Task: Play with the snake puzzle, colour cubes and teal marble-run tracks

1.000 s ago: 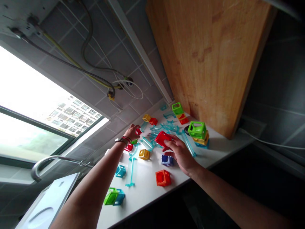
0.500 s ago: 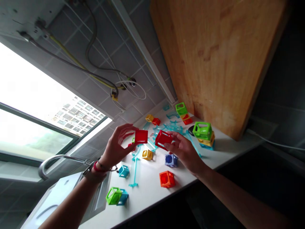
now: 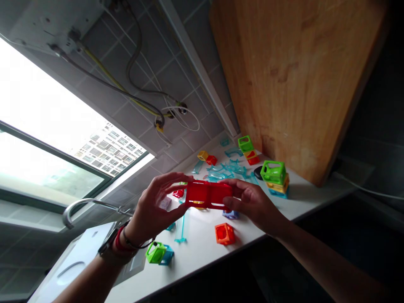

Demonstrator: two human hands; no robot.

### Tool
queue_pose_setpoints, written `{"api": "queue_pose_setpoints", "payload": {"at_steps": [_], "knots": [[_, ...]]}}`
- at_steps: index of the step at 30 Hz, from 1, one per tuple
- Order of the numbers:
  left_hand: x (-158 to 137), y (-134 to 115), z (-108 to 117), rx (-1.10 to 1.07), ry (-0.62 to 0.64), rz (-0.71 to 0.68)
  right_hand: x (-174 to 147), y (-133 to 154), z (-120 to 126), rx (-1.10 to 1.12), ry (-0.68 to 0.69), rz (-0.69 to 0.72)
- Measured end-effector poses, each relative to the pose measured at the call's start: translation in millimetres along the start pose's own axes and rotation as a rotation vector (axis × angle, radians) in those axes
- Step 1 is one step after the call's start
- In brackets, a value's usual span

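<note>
Two red toy cubes with cut-out frames meet side by side above the counter. My left hand [image 3: 162, 200] grips the left red cube [image 3: 197, 193] between thumb and fingers. The right red cube [image 3: 220, 194] is pinched in my right hand [image 3: 254, 202]. Whether they are locked together I cannot tell. Behind and below them, a yellow cube and a purple-blue cube [image 3: 230, 214] are partly hidden. Nearer the front edge sits an orange cube [image 3: 224, 234]. A green cube [image 3: 155, 252] touches a blue one [image 3: 167, 255] under my left wrist.
Clear turquoise track pieces [image 3: 227, 169] lie across the white counter [image 3: 195, 254]. Stacked cubes [image 3: 274, 172] stand at the right, before a large wooden board [image 3: 290, 84]. A curved faucet [image 3: 78, 204] and sink are at left; hoses [image 3: 113, 86] hang on the tiled wall.
The two red cubes were held apart and now touch side by side. My hands have come closer together. The view has shifted slightly.
</note>
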State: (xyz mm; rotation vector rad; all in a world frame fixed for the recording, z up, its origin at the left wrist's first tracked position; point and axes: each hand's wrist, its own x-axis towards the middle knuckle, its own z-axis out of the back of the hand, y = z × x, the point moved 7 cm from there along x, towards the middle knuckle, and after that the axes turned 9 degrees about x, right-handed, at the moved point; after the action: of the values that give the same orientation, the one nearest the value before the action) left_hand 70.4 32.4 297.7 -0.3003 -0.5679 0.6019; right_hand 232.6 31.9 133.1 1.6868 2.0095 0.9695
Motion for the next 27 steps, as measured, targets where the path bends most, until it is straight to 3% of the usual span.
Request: {"api": "queue_pose_setpoints", "payload": {"at_steps": [9, 13, 18, 27], "knots": [[2.2, -4.2, 5.8, 0.128, 0.013, -0.012, 0.8, 1.9, 5.2, -0.042, 0.073, -0.013], [2.7, -4.0, 4.2, 0.217, 0.073, -0.005, 0.9, 1.6, 6.6, -0.096, 0.079, 0.015], [2.2, -11.3, 6.1, 0.363, 0.126, -0.091, 0.6, -1.3, 5.6, -0.130, 0.085, 0.025], [-10.2, -7.8, 1.3, 0.358, 0.115, -0.056, -2.9, -8.1, 5.7, -0.196, 0.068, 0.004]]}}
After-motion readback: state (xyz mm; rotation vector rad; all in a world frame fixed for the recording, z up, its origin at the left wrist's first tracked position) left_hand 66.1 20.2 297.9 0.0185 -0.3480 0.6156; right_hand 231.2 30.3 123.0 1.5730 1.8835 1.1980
